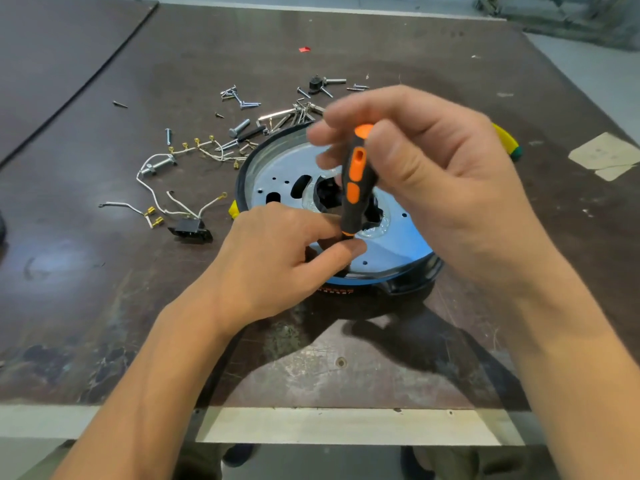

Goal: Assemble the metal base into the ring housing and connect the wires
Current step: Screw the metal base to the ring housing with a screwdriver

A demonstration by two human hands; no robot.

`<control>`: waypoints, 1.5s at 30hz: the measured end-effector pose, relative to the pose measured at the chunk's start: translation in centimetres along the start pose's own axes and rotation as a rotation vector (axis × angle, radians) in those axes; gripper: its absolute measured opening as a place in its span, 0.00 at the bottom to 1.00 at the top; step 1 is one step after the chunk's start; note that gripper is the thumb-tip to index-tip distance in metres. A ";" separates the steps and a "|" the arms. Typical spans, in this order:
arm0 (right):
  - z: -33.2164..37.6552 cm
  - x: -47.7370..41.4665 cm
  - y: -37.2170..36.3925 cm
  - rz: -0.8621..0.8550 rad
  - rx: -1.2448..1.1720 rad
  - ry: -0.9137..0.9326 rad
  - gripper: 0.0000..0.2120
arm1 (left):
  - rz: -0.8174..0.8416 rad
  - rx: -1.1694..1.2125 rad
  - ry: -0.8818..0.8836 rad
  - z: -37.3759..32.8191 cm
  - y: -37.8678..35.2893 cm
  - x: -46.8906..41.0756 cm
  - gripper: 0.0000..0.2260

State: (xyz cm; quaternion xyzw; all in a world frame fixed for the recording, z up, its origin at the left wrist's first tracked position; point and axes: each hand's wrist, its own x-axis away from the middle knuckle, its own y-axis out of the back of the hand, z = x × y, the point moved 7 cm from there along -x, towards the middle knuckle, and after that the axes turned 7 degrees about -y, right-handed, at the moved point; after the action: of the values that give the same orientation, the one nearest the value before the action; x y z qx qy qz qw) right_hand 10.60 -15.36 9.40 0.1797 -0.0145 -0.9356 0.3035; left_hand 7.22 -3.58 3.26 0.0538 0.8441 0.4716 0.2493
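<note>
Though metal — base (pixel 277 161) blue, many-holed

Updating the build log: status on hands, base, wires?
Right hand grips screwdriver upright; left hand pinches its tip. Metal base sits in ring housing. Wires lie loose left of housing, unconnected. Loose screws behind, clear of work.

**Gripping above, pinching below**

Holds the screwdriver (pixel 355 174) handle upright in the right hand (pixel 433 174), fingers curled round it. Pinches its lower end between thumb and forefinger of the left hand (pixel 273 258). Reaches in on bare forearms from the near side.
</note>
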 end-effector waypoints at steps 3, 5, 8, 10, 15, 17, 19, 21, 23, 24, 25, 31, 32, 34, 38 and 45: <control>0.0 0.0 -0.1 0.054 -0.028 -0.017 0.15 | 0.009 0.011 0.013 0.0 0.0 0.0 0.13; 0.1 0.0 0.2 -0.025 -0.005 -0.014 0.12 | -0.002 0.037 0.001 -0.1 0.1 -0.1 0.13; 0.3 -0.1 0.5 -0.148 0.077 0.013 0.13 | -0.019 0.049 -0.007 0.0 0.1 0.0 0.19; 0.3 -0.2 0.5 -0.173 0.108 0.016 0.14 | -0.023 0.038 -0.016 -0.1 0.1 -0.1 0.19; -0.4 0.1 0.0 0.053 -0.046 -0.054 0.12 | -0.005 0.105 0.011 0.1 0.1 -0.1 0.12; -0.2 0.1 -0.1 0.058 -0.053 -0.062 0.12 | 0.008 0.077 0.004 -0.1 0.0 -0.1 0.12; -0.1 0.0 -0.4 0.002 -0.020 -0.050 0.09 | 0.007 0.088 0.007 -0.2 0.0 -0.2 0.11; -0.1 0.0 -0.5 -0.082 0.011 -0.030 0.10 | -0.010 0.098 0.003 -0.2 0.1 -0.1 0.12; -0.2 0.1 -0.8 -0.115 0.015 -0.023 0.11 | -0.020 0.078 -0.018 -0.3 0.2 0.0 0.13; -0.2 0.0 -0.9 -0.104 0.012 -0.017 0.10 | -0.022 0.075 -0.019 -0.4 0.2 0.0 0.13; -0.2 0.1 -0.9 -0.076 -0.001 -0.011 0.09 | -0.025 0.074 -0.015 -0.3 0.3 0.0 0.13; -0.1 0.1 -0.6 0.019 -0.038 -0.023 0.13 | -0.002 0.075 -0.012 -0.3 0.2 -0.2 0.13; 0.0 0.1 -0.6 0.004 -0.014 -0.013 0.12 | 0.002 0.082 -0.016 -0.4 0.2 -0.2 0.11; 0.2 0.1 -0.4 -0.030 0.041 0.014 0.10 | 0.001 0.081 -0.029 -0.5 0.2 -0.1 0.08; 0.3 0.0 -0.4 -0.106 0.089 0.016 0.10 | -0.002 0.066 -0.028 -0.4 0.3 -0.1 0.13; -0.6 -0.1 -0.4 0.005 -0.029 -0.054 0.11 | -0.019 0.071 -0.029 -0.6 0.4 -0.1 0.06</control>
State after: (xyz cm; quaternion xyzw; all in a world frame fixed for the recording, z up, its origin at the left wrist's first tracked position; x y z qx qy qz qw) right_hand 10.64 -14.90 8.84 0.1496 -0.0095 -0.9395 0.3081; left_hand 6.99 -3.85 3.85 0.0615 0.8572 0.4381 0.2638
